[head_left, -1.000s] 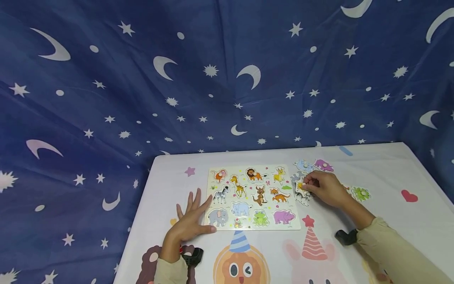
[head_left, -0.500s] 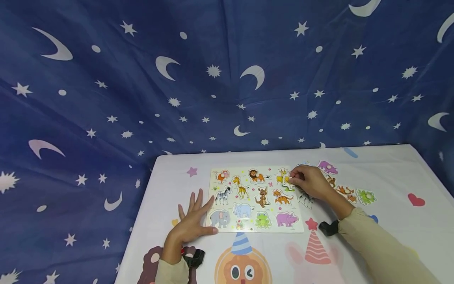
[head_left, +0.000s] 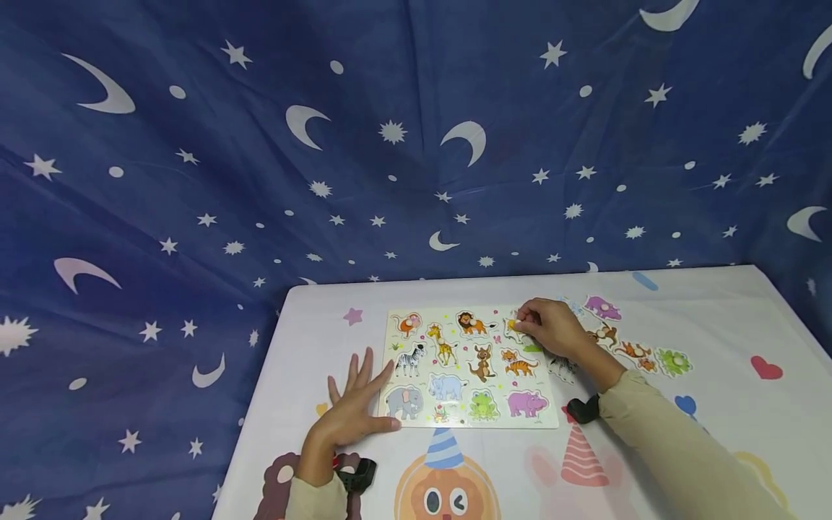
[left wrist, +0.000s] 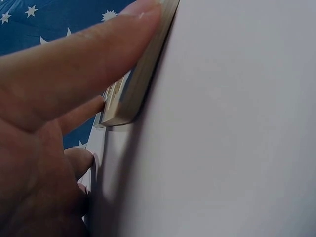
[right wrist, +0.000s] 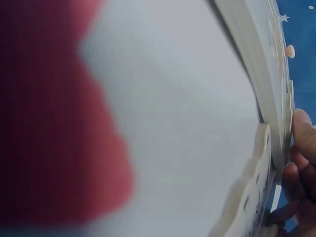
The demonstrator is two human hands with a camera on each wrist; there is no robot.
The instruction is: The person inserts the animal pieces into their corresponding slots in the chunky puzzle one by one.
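Shifted away from bench (head_left: pixel 715 310) right edge: right hand (head_left: pixel 549 325), pinching yellow piece (head_left: pixel 510 328) over board (head_left: pixel 464 350); left hand (head_left: pixel 354 408), fingers spread, apparently steadying board.

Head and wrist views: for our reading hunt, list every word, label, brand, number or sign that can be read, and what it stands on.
None can be read in any view.
Puzzle board: animal pictures, no legible lettering.
Loose pieces: animal pictures, no legible lettering.
Tablecloth: heart, star and cartoon prints, no words.
Blue backdrop: moons and stars, no words.
Black wrist devices: any marking too small to read.
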